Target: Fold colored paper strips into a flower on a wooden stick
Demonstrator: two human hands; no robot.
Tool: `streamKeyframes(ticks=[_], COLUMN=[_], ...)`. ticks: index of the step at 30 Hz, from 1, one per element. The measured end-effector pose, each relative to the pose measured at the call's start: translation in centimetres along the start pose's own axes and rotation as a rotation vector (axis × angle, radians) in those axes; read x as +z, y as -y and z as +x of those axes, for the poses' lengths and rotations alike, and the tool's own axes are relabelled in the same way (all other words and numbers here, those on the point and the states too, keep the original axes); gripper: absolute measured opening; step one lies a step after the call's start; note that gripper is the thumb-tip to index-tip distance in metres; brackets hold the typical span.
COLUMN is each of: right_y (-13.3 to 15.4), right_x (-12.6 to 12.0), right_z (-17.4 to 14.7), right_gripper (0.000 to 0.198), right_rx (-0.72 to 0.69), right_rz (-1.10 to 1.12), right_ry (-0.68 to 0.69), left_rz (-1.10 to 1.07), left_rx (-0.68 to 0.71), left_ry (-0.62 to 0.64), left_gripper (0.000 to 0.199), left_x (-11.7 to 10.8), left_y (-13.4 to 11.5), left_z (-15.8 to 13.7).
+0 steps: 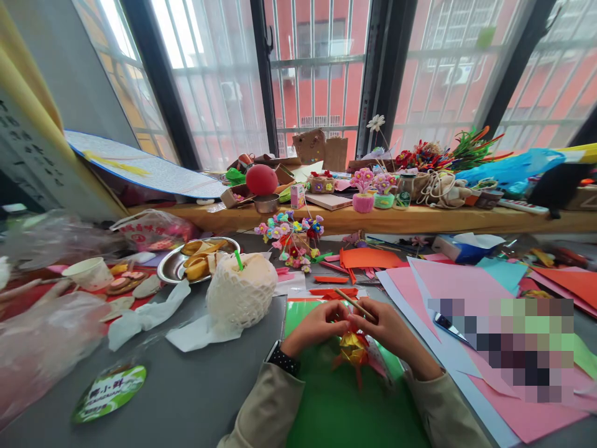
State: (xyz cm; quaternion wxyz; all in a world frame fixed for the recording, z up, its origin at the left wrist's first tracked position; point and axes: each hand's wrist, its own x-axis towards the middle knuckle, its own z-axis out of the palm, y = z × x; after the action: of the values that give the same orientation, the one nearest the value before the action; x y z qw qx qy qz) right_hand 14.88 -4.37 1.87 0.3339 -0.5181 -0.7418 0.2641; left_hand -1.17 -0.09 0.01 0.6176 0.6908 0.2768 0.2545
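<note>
My left hand (321, 325) and my right hand (386, 328) meet over a glossy green mat (317, 407), fingertips close together. A thin wooden stick (355, 303) slants across between them, and the fingers of my right hand are closed around it. Just below the fingertips is a small gold-and-red folded paper ornament (353, 348) with red strips at its sides and bottom. My left fingers pinch at its top; the exact hold is hidden. Red-orange paper strips (333, 292) lie beyond the mat's far edge.
A netted coconut (242, 287) with a green straw stands to the left, near a metal bowl (170, 264) of peels. Coloured paper sheets (466, 280) cover the right side. Beaded flowers (291, 233) stand ahead, below a crowded wooden sill (317, 219).
</note>
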Motion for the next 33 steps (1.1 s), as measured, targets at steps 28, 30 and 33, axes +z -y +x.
streamKeyframes(ticks=[28,30,33], right_y=[0.0,-0.1,-0.1], right_x=[-0.8,-0.9,-0.9], right_z=[-0.1,-0.1,-0.1], right_gripper=[0.02,0.02,0.02], right_rx=[0.022,0.019,0.016], right_rz=[0.17,0.184,0.188], right_ry=[0.07,0.081,0.094], left_rz=[0.025,0.017,0.013], left_rx=[0.008,0.007,0.014], left_ry=[-0.064,-0.055,-0.04], left_gripper=[0.029,0.029,0.031], left_x=[-0.1,0.0,0.0], left_y=[-0.9,-1.1,-1.1], left_z=[-0.5,-0.6,-0.5])
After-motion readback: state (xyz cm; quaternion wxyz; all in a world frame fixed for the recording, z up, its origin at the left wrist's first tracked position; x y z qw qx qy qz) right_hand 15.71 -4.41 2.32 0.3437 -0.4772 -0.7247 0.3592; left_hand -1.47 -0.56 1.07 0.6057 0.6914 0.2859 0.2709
